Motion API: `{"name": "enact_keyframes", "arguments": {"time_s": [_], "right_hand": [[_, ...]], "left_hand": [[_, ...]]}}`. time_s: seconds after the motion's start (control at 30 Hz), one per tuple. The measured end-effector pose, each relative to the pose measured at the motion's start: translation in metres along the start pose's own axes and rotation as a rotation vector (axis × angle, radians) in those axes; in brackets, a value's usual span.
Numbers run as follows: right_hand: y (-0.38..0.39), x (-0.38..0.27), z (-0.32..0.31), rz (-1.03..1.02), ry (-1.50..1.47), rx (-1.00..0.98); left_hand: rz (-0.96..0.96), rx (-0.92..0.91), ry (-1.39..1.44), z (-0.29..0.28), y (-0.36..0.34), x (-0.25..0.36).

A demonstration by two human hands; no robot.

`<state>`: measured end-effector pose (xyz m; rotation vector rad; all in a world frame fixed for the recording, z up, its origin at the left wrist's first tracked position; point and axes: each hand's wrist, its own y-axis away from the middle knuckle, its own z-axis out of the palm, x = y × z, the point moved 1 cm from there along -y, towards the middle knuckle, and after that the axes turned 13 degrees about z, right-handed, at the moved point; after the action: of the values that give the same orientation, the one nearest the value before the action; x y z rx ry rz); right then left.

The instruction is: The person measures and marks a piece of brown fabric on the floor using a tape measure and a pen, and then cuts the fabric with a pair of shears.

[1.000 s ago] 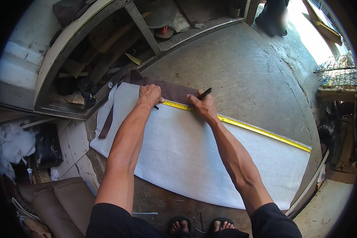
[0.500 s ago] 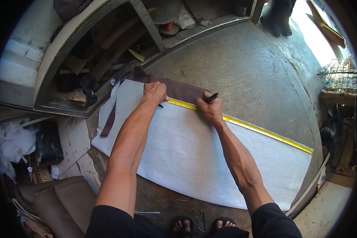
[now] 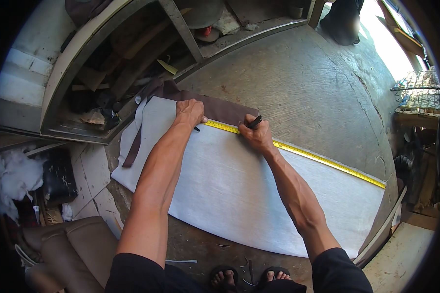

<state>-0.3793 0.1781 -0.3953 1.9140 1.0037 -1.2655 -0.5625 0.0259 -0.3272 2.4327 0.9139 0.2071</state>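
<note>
While a yellow, ribbon-thin tape measure (image 3: pixel 332 167) lay along the upper right edge of a broad, pale grey sheet of flexible material (image 3: pixel 225 180), I watched from afar as two bare hands rested near the centre of the frame. The sheet spread from left of centre to the lower right, over a worn grey concrete floor (image 3: pixel 303 88), with a dark brown, cloth-like piece (image 3: pixel 222 110) showing beyond its upper edge. The left hand (image 3: pixel 189 111), fingers curled under, lay on the sheet's upper part beside the tape; a slim black tip (image 3: pixel 196 129) poked out below it, and I could not tell whether the fingers gripped that item. The right hand (image 3: pixel 257 136) was closed around a slender black marker-like pen (image 3: pixel 254 122), its lower side over the tape.

I judged the sheet light for its breadth, soft and pliable, apt to crease or slide but hardly fragile; it was best pressed flat near its edge, or lifted by two corners well apart. The tape looked springy and likely to twist or slip, so I favoured pinning its flat face at two separated points.
</note>
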Motion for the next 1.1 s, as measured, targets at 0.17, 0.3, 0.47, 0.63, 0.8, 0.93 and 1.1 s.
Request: {"name": "enact_keyframes", "arguments": {"time_s": [0.17, 0.3, 0.47, 0.63, 0.8, 0.93, 1.1], "right_hand": [[0.02, -0.009, -0.015, -0.065, 0.014, 0.2], [0.138, -0.01, -0.068, -0.061, 0.265, 0.405], [0.275, 0.102, -0.187, 0.604, 0.888, 0.797], [0.297, 0.128, -0.25, 0.589, 0.896, 0.707], [0.31, 0.166, -0.332, 0.533, 0.925, 0.71], [0.317, 0.191, -0.407, 0.45, 1.012, 0.674], [0.298, 0.201, -0.414, 0.344, 1.03, 0.761]], "left_hand": [[0.005, 0.067, -0.016, 0.008, -0.007, 0.005], [-0.016, 0.05, -0.017, 0.004, 0.007, -0.007], [-0.001, 0.075, -0.001, -0.001, 0.0, 0.01], [0.039, 0.028, 0.036, 0.018, 0.027, 0.017], [0.011, 0.087, 0.175, 0.033, 0.069, 0.085], [0.039, 0.13, 0.188, 0.061, 0.09, 0.148], [0.048, 0.166, 0.213, 0.065, 0.089, 0.17]]}}
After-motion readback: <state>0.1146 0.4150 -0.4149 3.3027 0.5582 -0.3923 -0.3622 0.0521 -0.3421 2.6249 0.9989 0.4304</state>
